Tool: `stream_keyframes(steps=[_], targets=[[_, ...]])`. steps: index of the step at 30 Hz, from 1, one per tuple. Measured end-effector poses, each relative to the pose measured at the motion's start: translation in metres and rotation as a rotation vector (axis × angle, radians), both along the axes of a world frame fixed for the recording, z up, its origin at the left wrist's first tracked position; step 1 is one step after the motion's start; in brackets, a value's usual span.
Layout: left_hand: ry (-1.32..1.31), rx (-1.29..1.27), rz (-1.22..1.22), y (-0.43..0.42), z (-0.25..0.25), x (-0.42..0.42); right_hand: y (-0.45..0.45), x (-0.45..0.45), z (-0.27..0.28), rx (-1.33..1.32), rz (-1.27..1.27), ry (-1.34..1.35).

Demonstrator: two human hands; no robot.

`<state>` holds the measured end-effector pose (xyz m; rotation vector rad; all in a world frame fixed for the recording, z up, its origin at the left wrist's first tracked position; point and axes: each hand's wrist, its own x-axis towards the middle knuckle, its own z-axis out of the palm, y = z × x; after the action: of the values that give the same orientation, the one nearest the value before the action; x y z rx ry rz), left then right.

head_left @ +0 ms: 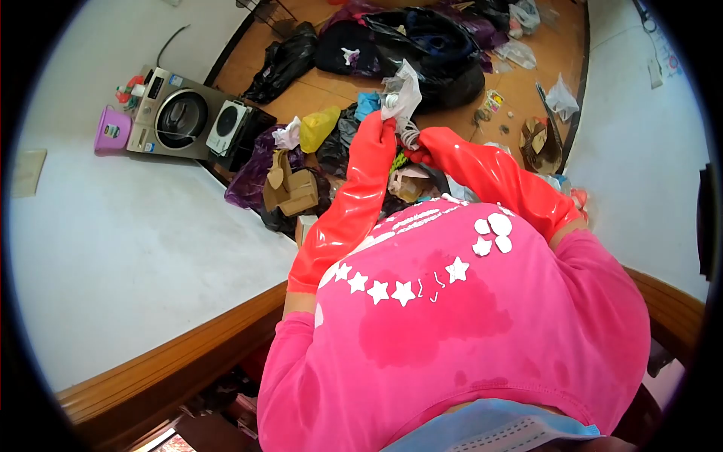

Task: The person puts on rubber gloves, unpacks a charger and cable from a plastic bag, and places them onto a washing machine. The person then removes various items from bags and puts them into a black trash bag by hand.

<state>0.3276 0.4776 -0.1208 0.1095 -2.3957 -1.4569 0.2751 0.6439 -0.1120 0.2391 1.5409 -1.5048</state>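
Observation:
Both my hands wear long red rubber gloves and are close together in front of my chest, above a heap of litter. My left hand (380, 129) is closed on a crumpled, whitish see-through plastic bag (407, 92), which sticks up beyond the fingers. Beside it, my right hand (428, 148) has its fingers curled in at a coiled pale cord (408, 137). The cord hangs between the two gloves, just under the bag. Whether the cord is joined to the bag, I cannot make out.
Below lie a yellow bag (319, 129), an opened cardboard box (292, 191) and black and purple bags. Large black bags (440, 56) spread across the tiled floor farther off. A washing machine (181, 113) and a purple bucket (113, 130) stand left; a dustpan-like container (553, 154) lies right.

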Motion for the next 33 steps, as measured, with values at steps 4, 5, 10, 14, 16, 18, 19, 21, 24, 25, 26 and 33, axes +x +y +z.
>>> stream_keyframes(steps=[4, 5, 10, 14, 16, 18, 19, 21, 24, 25, 26, 33], targets=[[0.092, -0.132, -0.004, 0.004, 0.006, 0.000, -0.003, 0.002, 0.005, 0.071, 0.029, 0.011], [0.091, -0.132, -0.004, 0.004, 0.007, 0.001, -0.002, 0.002, 0.001, 0.071, 0.030, 0.010], [0.075, -0.133, -0.011, 0.004, 0.007, 0.001, 0.000, 0.002, -0.003, 0.056, 0.058, -0.016], [0.092, -0.119, -0.010, 0.004, 0.006, 0.004, 0.001, -0.001, -0.029, -0.021, -0.017, -0.189], [0.034, -0.063, 0.005, 0.004, 0.006, 0.004, 0.005, -0.005, -0.062, -0.072, 0.178, 0.135], [0.014, -0.058, 0.008, 0.002, 0.004, 0.005, 0.004, 0.002, -0.030, -0.109, 0.107, 0.012], [-0.007, -0.054, 0.009, 0.001, 0.003, 0.006, 0.004, 0.006, -0.011, -0.129, -0.024, -0.222], [-0.058, 0.017, 0.010, 0.000, 0.002, 0.006, 0.005, 0.006, -0.009, -0.174, -0.023, -0.271], [-0.087, 0.081, 0.009, 0.001, 0.007, 0.009, 0.008, 0.007, -0.001, -0.243, -0.012, -0.319], [-0.064, 0.073, 0.008, 0.002, 0.008, 0.010, 0.010, 0.008, 0.003, -0.267, 0.001, -0.318], [-0.063, 0.073, 0.007, 0.001, 0.007, 0.011, 0.011, 0.008, 0.005, -0.267, 0.000, -0.316], [-0.079, 0.015, 0.040, 0.001, 0.016, 0.016, 0.025, 0.008, 0.016, -0.465, 0.226, -0.083]])
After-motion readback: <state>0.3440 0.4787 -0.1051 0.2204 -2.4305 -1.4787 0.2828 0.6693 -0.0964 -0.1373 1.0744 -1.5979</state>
